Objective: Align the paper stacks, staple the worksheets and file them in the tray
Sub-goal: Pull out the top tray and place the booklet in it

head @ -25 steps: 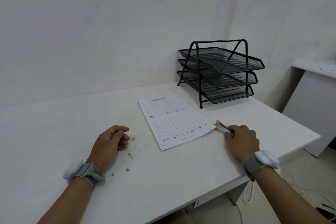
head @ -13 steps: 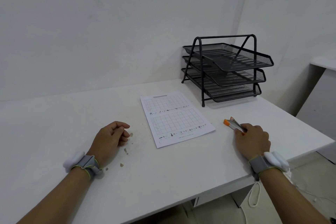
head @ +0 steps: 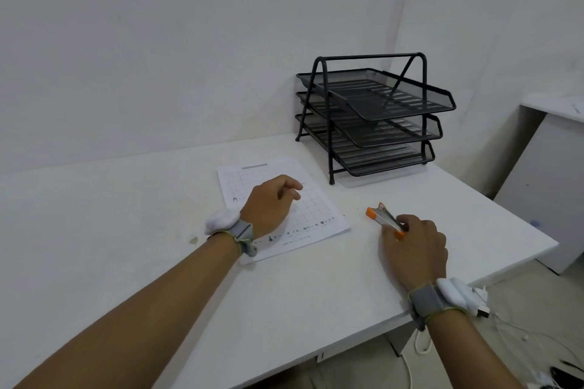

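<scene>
left hand (head: 271,207): over the middle of the worksheets, fingers loosely curled, palm down. Looks like it's resting on the paper or just above it, honestly can't tell which. Not gripping anything that I can see.

right hand (head: 414,246): on the desk to the right of the paper, fingers closed around the back end of the stapler, knuckles up.

stapler (head: 380,218): small silver one with orange ends, lying low on the desk and pointing away toward the tray. Front end sticks out past the fingers, close to the paper's right edge but not touching it.

worksheets (head: 316,215): thin stack lying flat near the middle of the desk, turned a bit, grid boxes and a line of print along the near edge. Edges look pretty square to me.

tray (head: 420,104): black mesh, three tiers, back right corner of the desk against the wall. All three levels look bare.

desk (head: 142,246): white, a few scuffs and a little brownish speck left of the wrist.

wrists: both have grey straps with white pads.
</scene>
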Demonstrator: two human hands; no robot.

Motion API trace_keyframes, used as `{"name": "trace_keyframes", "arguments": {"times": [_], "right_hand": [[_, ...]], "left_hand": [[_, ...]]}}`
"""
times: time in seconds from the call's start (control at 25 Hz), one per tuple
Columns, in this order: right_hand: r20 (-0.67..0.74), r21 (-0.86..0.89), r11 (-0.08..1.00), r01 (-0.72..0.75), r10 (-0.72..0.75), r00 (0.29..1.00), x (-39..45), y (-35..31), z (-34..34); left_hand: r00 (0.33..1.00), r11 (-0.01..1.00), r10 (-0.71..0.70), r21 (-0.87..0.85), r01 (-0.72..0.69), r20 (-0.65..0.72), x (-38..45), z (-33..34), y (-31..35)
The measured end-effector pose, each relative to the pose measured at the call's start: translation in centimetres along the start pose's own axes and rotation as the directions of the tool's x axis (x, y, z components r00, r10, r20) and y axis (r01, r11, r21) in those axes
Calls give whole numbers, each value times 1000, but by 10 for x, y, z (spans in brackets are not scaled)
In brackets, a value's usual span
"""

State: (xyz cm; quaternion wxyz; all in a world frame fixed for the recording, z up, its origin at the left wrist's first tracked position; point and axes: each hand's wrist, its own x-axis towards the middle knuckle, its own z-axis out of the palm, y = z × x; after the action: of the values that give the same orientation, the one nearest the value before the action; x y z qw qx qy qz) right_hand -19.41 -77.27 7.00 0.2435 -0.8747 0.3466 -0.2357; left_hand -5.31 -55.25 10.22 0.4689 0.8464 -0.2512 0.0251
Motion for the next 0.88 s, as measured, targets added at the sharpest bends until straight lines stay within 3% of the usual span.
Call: {"name": "trace_keyframes", "arguments": {"times": [0.2, 0.36, 0.48, 0.72, 0.88], "right_hand": [[2, 35, 999, -32, 32, 999, 2, 3, 3], [14, 142, 983, -120, 119, 993, 15, -2, -1], [-17, 152, 985, -79, 82, 996, 36, -20, -10], [92, 413, 904, -110, 79, 993, 97, -65, -20], [183, 523, 824, -217, 141, 973, 119, -85, -21]], "left_hand": [[1000, 998, -20, 51, 20, 1, 42, 48, -2], [995, 994, -66, 78, 72, -79, 75, 75, -8], [991, 994, -90, 57, 96, -102, 98, 85, -12], [960, 985, -168, -76, 155, -223, 124, 111, -17], [960, 994, -105, -23, 103, -260, 119, 119, -27]]}}
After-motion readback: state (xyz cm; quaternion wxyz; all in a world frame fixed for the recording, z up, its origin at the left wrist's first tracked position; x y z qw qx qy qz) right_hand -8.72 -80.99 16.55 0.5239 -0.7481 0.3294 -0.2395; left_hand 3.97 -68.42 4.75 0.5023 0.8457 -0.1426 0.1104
